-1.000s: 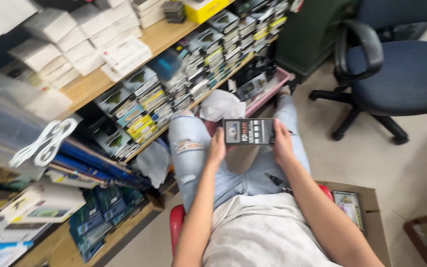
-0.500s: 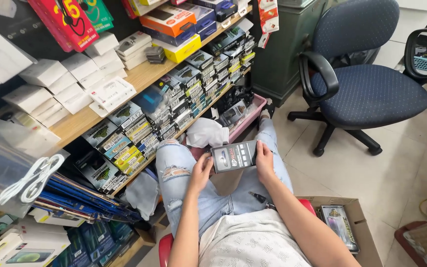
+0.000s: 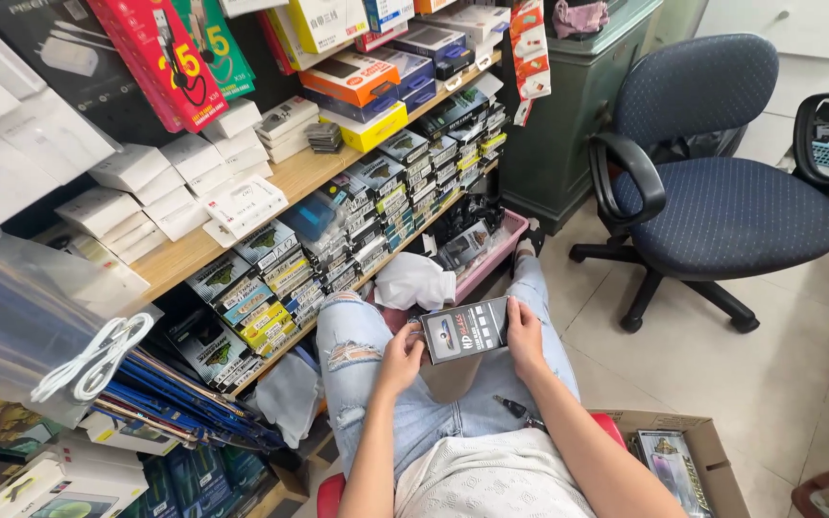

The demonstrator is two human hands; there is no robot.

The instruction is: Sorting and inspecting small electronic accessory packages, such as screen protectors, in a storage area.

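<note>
Head view: you are sitting with a dark flat box (image 3: 465, 330) held over your lap; your left hand (image 3: 401, 356) is gripping its left edge and your right hand (image 3: 524, 335) is clasping its right edge, beside a shelf (image 3: 280, 182) of stacked boxes, an office chair (image 3: 722, 206) standing apart.

Glossy cardboard package (image 3: 465, 329); wooden shelf (image 3: 290, 177)

The cardboard box (image 3: 688, 451) at the lower right is running off the bottom edge, hiding most of its contents. The left hand (image 3: 401, 360) and right hand (image 3: 525, 338) are covering both ends of the dark flat package (image 3: 464, 329), whose back is facing away.
</note>
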